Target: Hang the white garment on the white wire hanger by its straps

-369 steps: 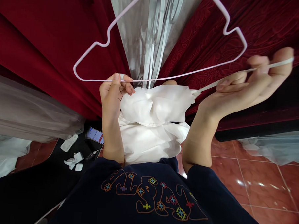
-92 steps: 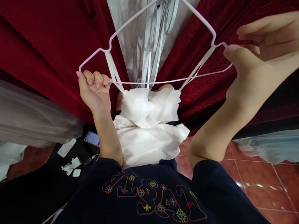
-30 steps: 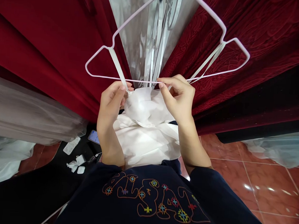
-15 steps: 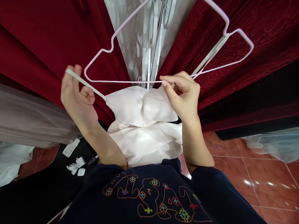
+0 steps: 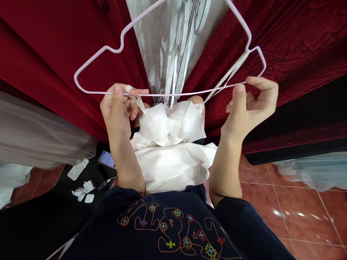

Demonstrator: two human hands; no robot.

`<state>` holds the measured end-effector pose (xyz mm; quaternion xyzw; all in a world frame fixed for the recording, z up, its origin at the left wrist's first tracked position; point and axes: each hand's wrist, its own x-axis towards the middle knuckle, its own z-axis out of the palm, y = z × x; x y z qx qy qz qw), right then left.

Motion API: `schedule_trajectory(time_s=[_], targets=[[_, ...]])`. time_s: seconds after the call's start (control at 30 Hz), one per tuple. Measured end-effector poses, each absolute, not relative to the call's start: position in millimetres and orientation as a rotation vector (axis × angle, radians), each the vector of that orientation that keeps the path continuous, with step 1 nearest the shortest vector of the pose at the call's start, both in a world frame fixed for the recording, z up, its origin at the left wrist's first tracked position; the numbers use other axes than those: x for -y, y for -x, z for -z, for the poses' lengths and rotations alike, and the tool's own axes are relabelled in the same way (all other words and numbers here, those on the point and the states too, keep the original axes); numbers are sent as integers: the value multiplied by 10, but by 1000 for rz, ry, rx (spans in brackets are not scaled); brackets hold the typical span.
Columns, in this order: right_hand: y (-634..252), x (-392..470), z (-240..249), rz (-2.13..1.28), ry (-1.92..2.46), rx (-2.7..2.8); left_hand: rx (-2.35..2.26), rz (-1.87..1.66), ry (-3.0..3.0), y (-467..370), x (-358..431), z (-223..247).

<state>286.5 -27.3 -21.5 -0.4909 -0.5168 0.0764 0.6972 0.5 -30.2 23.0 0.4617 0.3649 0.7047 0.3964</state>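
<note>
A pale pink clothes hanger (image 5: 98, 54) is held up in front of me, its top cut off by the view's edge. My left hand (image 5: 117, 104) pinches the left part of its bottom bar, with a white strap (image 5: 138, 101) looped over a finger. At the right end of that bar, my right hand (image 5: 253, 103) pinches it between thumb and fingers. Another white strap (image 5: 233, 69) hangs in the hanger's right notch. Both straps run down to a white garment (image 5: 172, 164), which lies gathered on my lap.
Red curtains (image 5: 65, 37) hang on both sides, with a white metal rack (image 5: 181, 42) between them. On a black surface (image 5: 43, 212) to the left lie a lit phone (image 5: 106, 159), a white charger (image 5: 88, 186) and small white items. Red tiles (image 5: 259, 206) cover the floor at right.
My left hand has moved right and closed on the hanger's bottom bar, the strap still round its finger. My right hand has slid right along the bar, and the hanger has shifted left.
</note>
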Motion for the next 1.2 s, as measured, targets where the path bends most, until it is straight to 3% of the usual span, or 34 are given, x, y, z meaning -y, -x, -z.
schedule_trajectory(time_s=[0.47, 0.77, 1.2], targets=[[-2819, 23, -176, -286, 1209, 1207, -958, -1808, -1253, -25, 338, -241], [-2795, 165, -424, -932, 911, 985, -787, -1799, -1222, -12, 310, -216], [-3219, -44, -566, -699, 814, 841, -716, -1804, -1249, 17, 282, -210]])
